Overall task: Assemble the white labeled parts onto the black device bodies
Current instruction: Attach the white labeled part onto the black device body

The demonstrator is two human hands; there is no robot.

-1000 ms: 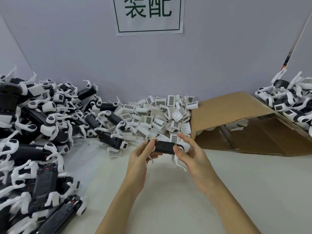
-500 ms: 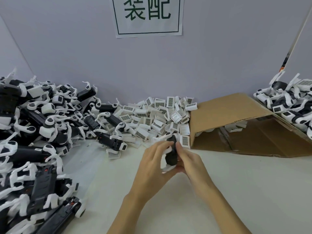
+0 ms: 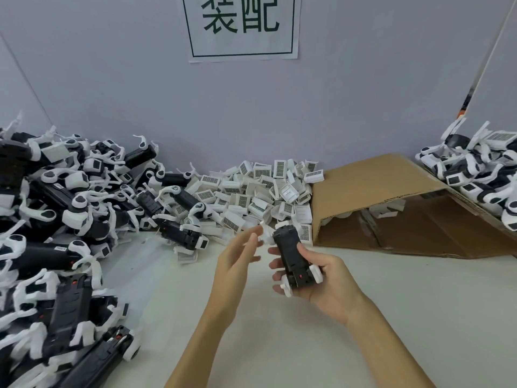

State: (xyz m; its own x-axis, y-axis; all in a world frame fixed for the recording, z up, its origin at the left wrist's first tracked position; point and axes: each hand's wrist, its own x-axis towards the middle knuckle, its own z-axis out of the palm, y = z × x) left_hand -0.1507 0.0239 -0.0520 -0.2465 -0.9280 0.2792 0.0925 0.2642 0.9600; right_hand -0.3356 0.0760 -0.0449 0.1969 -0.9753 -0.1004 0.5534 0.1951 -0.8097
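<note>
- The right hand [image 3: 321, 278] has its grip clamped on a black device body [image 3: 289, 256], fingers curled round the body's left side and the thumb pressed on its top face.
- The body is held above the pale surface [image 3: 363, 317], in front of the pile of white labeled parts [image 3: 251, 191], its long axis pointing away from the person; white pieces show at its near end and at its far end.
- The left hand [image 3: 237, 256] hovers just left of the body with its fingers relaxed and apart; it is blurred, and I cannot tell whether the fingertips touch the white piece at the body's far end.
- The white labeled parts lie heaped against the back wall, barcode stickers facing many ways.
- A large heap of black-and-white devices [image 3: 61, 233] fills the left side of the surface.
- A cardboard box [image 3: 391, 208] lies on its side at the right, open toward the person, with another heap of devices [image 3: 481, 175] on top of it.
- A paper sign [image 3: 242, 26] with two printed characters hangs on the wall.
</note>
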